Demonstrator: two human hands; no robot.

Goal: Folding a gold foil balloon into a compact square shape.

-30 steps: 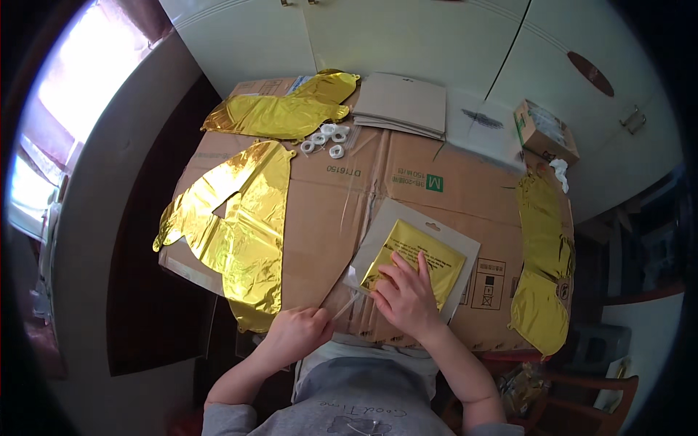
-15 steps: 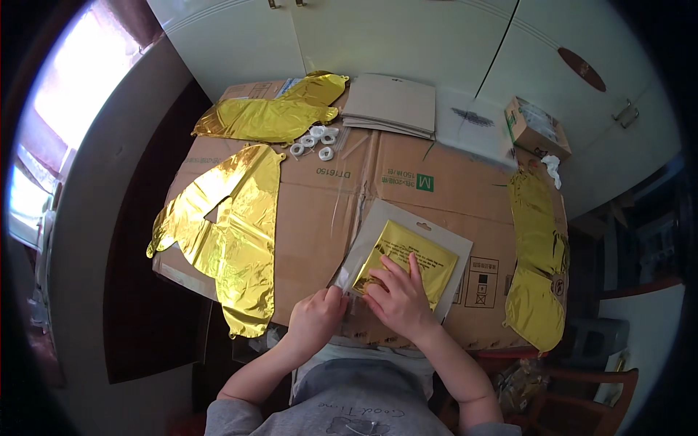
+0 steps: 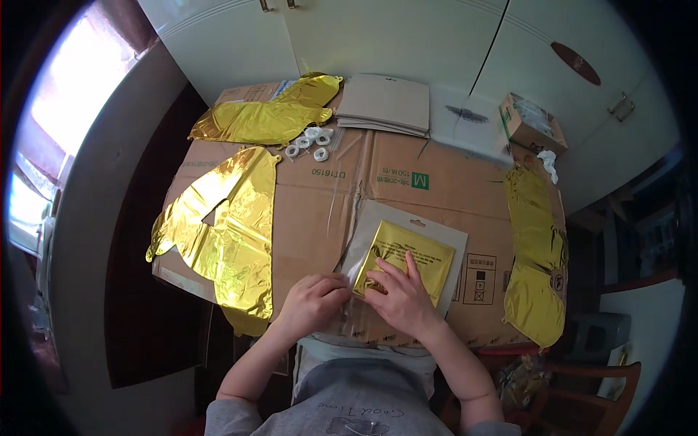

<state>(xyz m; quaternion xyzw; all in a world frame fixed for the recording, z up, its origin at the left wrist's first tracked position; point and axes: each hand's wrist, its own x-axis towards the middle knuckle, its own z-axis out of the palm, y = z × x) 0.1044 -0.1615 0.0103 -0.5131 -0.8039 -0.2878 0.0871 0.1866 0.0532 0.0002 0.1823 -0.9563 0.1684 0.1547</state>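
Observation:
A folded gold foil balloon lies on a grey-white card inside a clear plastic bag, tilted near the front of the cardboard. My right hand rests over the gold foil, fingers apart, holding nothing. Beside the bag's lower left corner, the fingers of my left hand are curled together at the clear plastic; their tips are partly hidden. To the left of my left hand lies a flat, unfolded gold foil balloon shaped like a letter A.
Another gold foil balloon lies at the far left, near several white ribbon rolls. A stack of grey cards sits at the back. On the right are a long gold balloon, a small open box and crumpled white tissue.
My left hand has turned and shifted slightly upward along the bag's edge. My right hand stays on the gold foil. The whole view has shifted a little.

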